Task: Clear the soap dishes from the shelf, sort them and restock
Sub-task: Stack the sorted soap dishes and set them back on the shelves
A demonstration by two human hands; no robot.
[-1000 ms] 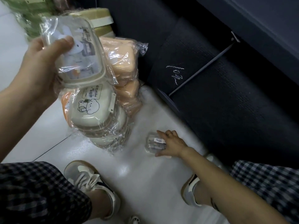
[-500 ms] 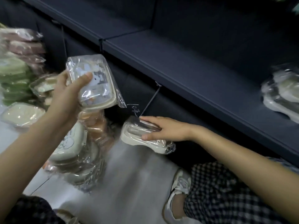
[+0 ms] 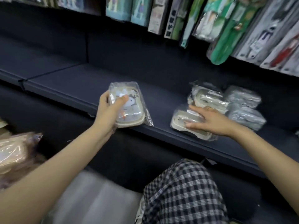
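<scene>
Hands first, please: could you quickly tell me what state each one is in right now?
Left hand: grips a plastic-wrapped cream soap dish with a cartoon lid.
Right hand: open, straight fingers pressing on a plastic-wrapped cream soap dish on the dark shelf.

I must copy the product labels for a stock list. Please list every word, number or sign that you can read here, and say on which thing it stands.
No text can be read with certainty.
Soap dish in the left hand: dark print beside a cartoon drawing, too blurred.
Soap dish under the right hand: no legible label.
Hanging packages above the shelf: printed characters, too blurred.
</scene>
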